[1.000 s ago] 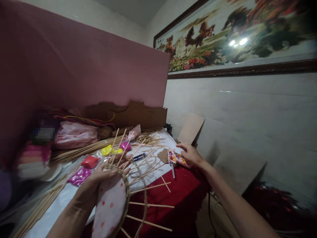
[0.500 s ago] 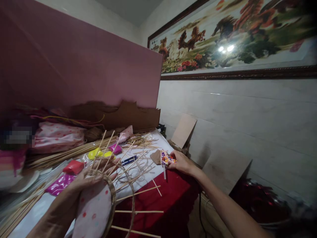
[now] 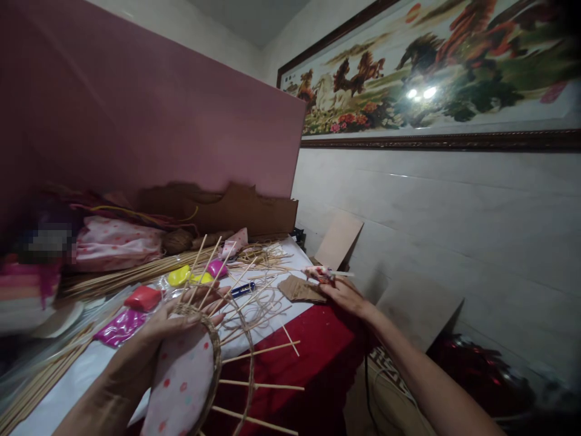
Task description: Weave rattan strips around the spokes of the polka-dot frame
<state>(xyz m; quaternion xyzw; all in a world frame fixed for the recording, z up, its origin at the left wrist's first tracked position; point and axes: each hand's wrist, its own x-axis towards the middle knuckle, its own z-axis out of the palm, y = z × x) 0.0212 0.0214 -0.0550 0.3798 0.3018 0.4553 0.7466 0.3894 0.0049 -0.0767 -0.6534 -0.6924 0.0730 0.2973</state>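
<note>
My left hand (image 3: 166, 330) grips a round woven piece (image 3: 184, 378) with a pink dotted fabric centre, a wicker rim and thin reed spokes (image 3: 258, 384) sticking out all round. It is held above the near edge of the table. My right hand (image 3: 338, 289) is stretched out over the table's far right corner and closed on a small flowered tool (image 3: 324, 272) with a white tip, lifted off the surface. A scrap of brown cardboard (image 3: 302, 289) lies just under that hand.
The table has a white sheet (image 3: 97, 363) and a red cloth (image 3: 318, 357). On it lie reed bundles (image 3: 122, 275), red, yellow and magenta packets (image 3: 143, 298), a blue pen (image 3: 242, 289) and pink fabric (image 3: 115, 245). Cardboard (image 3: 338, 239) leans on the wall.
My right hand closed on the flowered tool that lay on the table and lifted it. My left hand kept hold of the woven piece.
</note>
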